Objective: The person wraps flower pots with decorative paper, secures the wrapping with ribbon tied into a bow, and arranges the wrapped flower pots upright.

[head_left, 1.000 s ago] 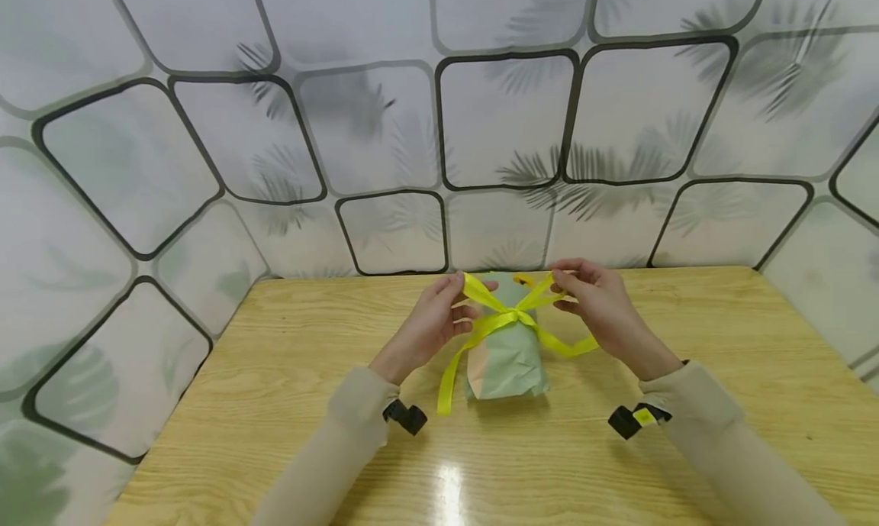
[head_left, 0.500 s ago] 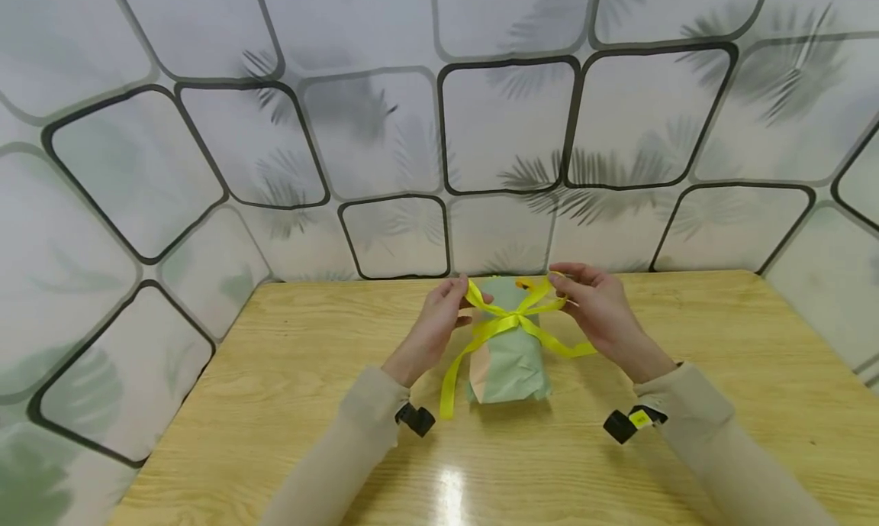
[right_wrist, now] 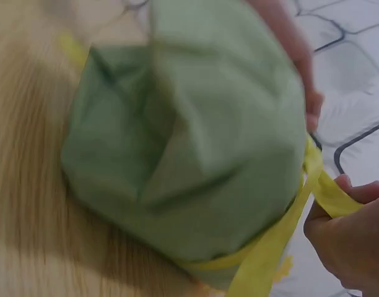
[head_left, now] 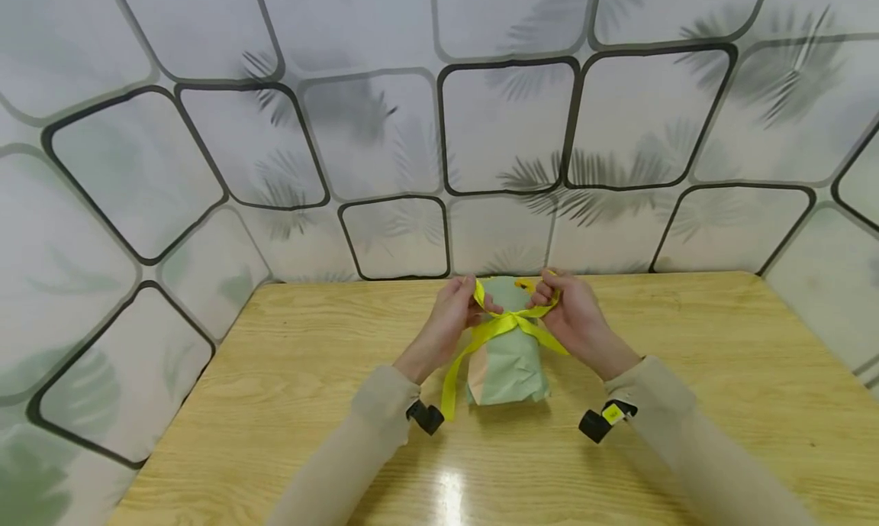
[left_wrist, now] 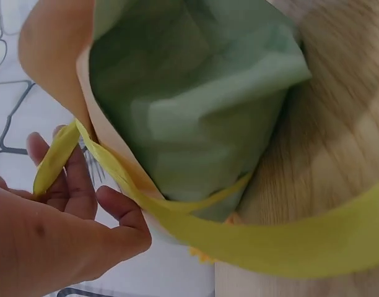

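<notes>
A package wrapped in green paper with a peach side lies on the table, and a yellow ribbon goes round it, crossing on top. My left hand pinches one loop of that ribbon at the package's far left; the left wrist view shows the loop between the fingers. On the other side, my right hand grips the ribbon's right loop with curled fingers, and in the right wrist view the ribbon runs into that fist. One loose tail hangs at the left, another at the right, partly behind the right hand.
The wooden table reaches back to a patterned wall covering. A small orange-yellow piece shows at the package's far end. Black wrist cameras sit at both cuffs.
My right hand has moved left toward the package and its fingers have curled in on the ribbon. My left hand has shifted slightly right. The loops have drawn closer together.
</notes>
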Tool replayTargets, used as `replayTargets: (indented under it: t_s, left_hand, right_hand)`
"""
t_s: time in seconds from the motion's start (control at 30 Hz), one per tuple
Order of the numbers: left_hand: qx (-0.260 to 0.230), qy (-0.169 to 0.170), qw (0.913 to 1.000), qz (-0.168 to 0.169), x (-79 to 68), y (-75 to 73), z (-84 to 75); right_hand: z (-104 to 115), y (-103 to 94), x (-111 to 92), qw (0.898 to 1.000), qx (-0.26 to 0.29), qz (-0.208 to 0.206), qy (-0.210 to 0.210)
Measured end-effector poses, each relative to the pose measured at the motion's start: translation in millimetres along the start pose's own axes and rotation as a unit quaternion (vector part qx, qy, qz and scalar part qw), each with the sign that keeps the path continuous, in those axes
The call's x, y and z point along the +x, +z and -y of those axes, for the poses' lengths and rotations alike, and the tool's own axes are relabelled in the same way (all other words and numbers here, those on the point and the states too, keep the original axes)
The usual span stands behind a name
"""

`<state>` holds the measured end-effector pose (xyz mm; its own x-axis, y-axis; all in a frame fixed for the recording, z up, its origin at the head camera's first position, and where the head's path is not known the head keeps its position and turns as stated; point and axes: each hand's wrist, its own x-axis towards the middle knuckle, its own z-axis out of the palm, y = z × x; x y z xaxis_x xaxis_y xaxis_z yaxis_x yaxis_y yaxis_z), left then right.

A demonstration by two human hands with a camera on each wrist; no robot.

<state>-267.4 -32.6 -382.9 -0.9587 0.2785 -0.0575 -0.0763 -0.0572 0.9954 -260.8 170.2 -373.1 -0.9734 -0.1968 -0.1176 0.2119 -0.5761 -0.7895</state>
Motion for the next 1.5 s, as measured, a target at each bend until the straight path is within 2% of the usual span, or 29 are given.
replayTargets:
  t_s: [0.1, 0.23, 0.47, 0.67, 0.87, 0.97, 1.07, 1.13, 1.23, 1.33, 1.4, 1.5]
  left_hand:
    - [0.04, 0.009, 0.9991, -0.007, 1.9, -1.1, 4.3]
    - [0.06, 0.019, 0.998, -0.003, 4.7, -5.5, 13.1]
    - [0.082, 0.021, 0.9965, -0.002, 3.7, -14.6, 15.1]
    - [0.08, 0.002, 0.9968, 0.006, 2.9, -17.2, 15.0]
    - [0.094, 0.0, 0.9955, 0.007, -2.5, -19.2, 15.0]
    - [0.099, 0.012, 0.995, 0.005, -7.0, -21.1, 12.5]
    - [0.113, 0.013, 0.9935, -0.004, -11.8, -24.2, 10.1]
    - [0.143, -0.005, 0.9895, -0.013, -16.4, -27.9, 9.4]
    - [0.202, -0.056, 0.9776, -0.014, -24.8, -35.6, 8.6]
    - [0.246, -0.106, 0.9631, 0.026, -33.0, -43.5, 8.2]
    - [0.259, -0.12, 0.9558, 0.07, -36.8, -46.4, 8.1]
    - [0.244, -0.128, 0.9528, 0.128, -39.9, -46.0, 8.3]
  right_hand:
    - [-1, -3.2, 4, 0.996, -0.088, -0.012, -0.015]
    - [-2, -8.5, 2, 0.989, -0.148, -0.027, -0.002]
    - [-2, -11.5, 0, 0.988, -0.15, -0.024, 0.011]
    - [-3, -15.1, 1, 0.986, -0.163, -0.031, 0.019]
    - [-6, -16.8, 0, 0.978, -0.205, -0.03, 0.001]
    - [-6, -18.2, -5, 0.966, -0.258, -0.023, -0.017]
    - [-2, -19.9, -12, 0.945, -0.327, -0.021, -0.025]
    - [0, -22.3, -18, 0.93, -0.367, -0.02, -0.009]
    - [3, -28.1, -27, 0.913, -0.406, -0.013, 0.045]
    - [2, -37.1, -35, 0.892, -0.44, 0.006, 0.105]
    - [1, -43.6, -38, 0.874, -0.467, 0.026, 0.13]
    - [-1, -48.5, -39, 0.852, -0.5, 0.054, 0.143]
